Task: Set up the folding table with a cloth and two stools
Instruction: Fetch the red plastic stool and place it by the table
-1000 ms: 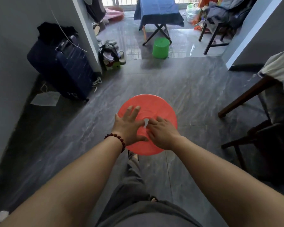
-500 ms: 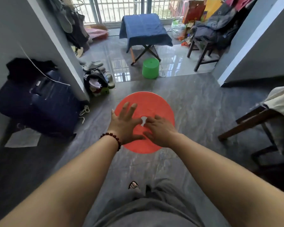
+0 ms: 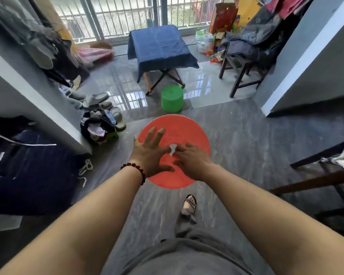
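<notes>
A round red stool (image 3: pixel 184 126) is seen from above, held off the floor in front of me. My left hand (image 3: pixel 149 153) lies on its top with fingers spread and straight. My right hand (image 3: pixel 194 161) has its fingers curled at the small centre hole of the seat. Ahead by the balcony grille stands the folding table, draped with a blue cloth (image 3: pixel 159 46), its crossed legs (image 3: pixel 161 78) showing below. A green stool (image 3: pixel 172 98) sits on the floor just in front of the table.
A dark suitcase (image 3: pixel 28 169) lies at the left past a wall corner (image 3: pixel 48 108), with shoes and clutter (image 3: pixel 103 120) beside it. A loaded wooden chair (image 3: pixel 242 76) stands right of the table. Dark wooden furniture (image 3: pixel 316 175) juts in at the right.
I have walked forward with the red stool. The table and green stool are nearer and lower in view. Both hands keep the same place on the seat.
</notes>
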Demonstrator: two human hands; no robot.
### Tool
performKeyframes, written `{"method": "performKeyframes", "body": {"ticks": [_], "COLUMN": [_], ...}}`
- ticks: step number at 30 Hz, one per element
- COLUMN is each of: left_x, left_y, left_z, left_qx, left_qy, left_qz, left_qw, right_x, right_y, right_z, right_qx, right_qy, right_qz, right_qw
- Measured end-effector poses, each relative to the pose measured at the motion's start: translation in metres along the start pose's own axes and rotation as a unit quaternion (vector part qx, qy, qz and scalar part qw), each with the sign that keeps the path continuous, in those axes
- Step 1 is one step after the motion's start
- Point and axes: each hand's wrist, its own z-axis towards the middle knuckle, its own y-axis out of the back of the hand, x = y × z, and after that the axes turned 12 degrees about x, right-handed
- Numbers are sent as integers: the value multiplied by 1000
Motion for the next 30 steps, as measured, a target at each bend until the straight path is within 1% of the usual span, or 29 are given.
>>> {"method": "performKeyframes", "body": {"ticks": [7, 12, 16, 22, 30], "left_x": [10, 15, 23, 54, 108], "left_y": [92, 128, 157, 214, 323], "left_z": [129, 198, 266, 389, 531], "left_qx": [-17, 0, -15, -37, -50], "left_qy": [-16, -26, -41, -53, -69], "left_qz": [6, 10, 21, 35, 62], "left_qw": [1000, 1000, 999, 997, 994], "right_x": [-119, -175, -224, -308, -407], "right_y": [70, 103, 133, 189, 286], "right_z": [78, 114, 149, 237, 343], "right_qx": [-5, 7, 5, 7, -13], "right_qy": [-14, -18, -26, -55, -87], "right_qz": [24, 21, 30, 32, 63], "right_qw": [1000, 1000, 999, 998, 994]}}
